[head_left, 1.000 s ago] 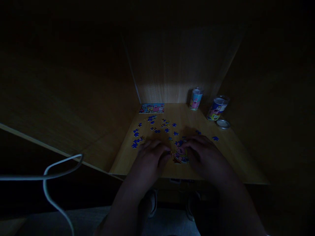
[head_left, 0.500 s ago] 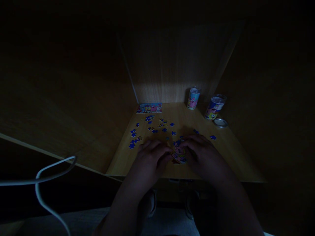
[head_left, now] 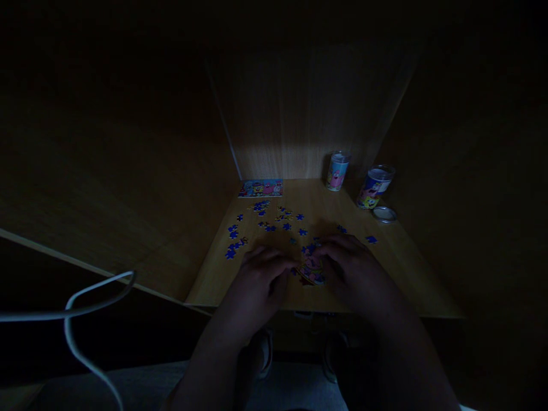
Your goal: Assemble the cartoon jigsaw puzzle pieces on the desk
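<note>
In the dim head view, a partly joined jigsaw puzzle point(head_left: 312, 270) with pink and purple cartoon figures lies near the table's front edge. My left hand point(head_left: 268, 274) is at its left side, thumb and forefinger closed on a small dark puzzle piece point(head_left: 293, 272). On the other side, my right hand point(head_left: 347, 264) has curled fingers pressed on the puzzle's upper right part; its fingertips are partly hidden. Loose blue-backed puzzle pieces point(head_left: 270, 228) are scattered beyond my left hand. One blue piece point(head_left: 371, 240) lies apart at the right.
A cartoon picture card point(head_left: 261, 188) lies at the back left of the wooden table point(head_left: 411, 274). Two printed cans point(head_left: 337, 171) with clear tops stand at the back right, beside a round metal lid point(head_left: 384, 214). Wooden panels enclose the sides. A white cable point(head_left: 85, 302) hangs at left.
My left fingertips have drawn slightly left from the joined puzzle, and a small dark piece now shows at them. My right hand stays almost where it was.
</note>
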### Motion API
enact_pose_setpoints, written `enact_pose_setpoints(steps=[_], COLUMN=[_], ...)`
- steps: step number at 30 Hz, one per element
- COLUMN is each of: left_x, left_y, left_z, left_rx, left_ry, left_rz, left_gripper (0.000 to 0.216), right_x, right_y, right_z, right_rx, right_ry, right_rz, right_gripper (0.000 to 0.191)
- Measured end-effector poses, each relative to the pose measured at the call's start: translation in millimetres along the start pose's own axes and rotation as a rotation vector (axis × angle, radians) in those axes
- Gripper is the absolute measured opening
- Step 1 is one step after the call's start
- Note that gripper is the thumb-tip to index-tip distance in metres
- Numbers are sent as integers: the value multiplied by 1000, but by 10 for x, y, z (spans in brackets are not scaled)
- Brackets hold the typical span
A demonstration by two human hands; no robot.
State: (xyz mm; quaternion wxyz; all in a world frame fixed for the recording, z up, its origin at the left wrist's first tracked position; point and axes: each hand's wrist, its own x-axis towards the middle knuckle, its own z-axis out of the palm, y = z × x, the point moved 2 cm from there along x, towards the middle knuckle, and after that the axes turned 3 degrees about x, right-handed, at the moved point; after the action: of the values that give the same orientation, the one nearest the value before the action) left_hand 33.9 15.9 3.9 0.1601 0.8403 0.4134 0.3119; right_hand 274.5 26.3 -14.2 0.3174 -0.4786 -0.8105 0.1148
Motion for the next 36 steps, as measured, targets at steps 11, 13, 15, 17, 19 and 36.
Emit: enact_pose_setpoints(steps=[11,13,15,17,19,36], left_x=[-67,-59,-56,-63,-86,-665], left_y=[76,86,93,86,51,-196], left_z=[4,32,31,-13,-103,-468], left_rx=[167,176,170,154,158,806], left_ry=[-68,-87,-73,-24,43,-2], left_rz=[71,73,85,86,59,-413], left_gripper=[40,36,39,43,44,44], right_x=[7,7,4,0,-5,-23], right_y=[-9,-7,3,20,38,18], right_z=[-9,-11,-10,-3,6,18], right_rx=[9,13,15,13,13,6], right_ry=[0,1,2,-4,-10,57], right_rz=[-8,-10,-11,-11,-1,-6], right_gripper=[22,22,23,22,21,21])
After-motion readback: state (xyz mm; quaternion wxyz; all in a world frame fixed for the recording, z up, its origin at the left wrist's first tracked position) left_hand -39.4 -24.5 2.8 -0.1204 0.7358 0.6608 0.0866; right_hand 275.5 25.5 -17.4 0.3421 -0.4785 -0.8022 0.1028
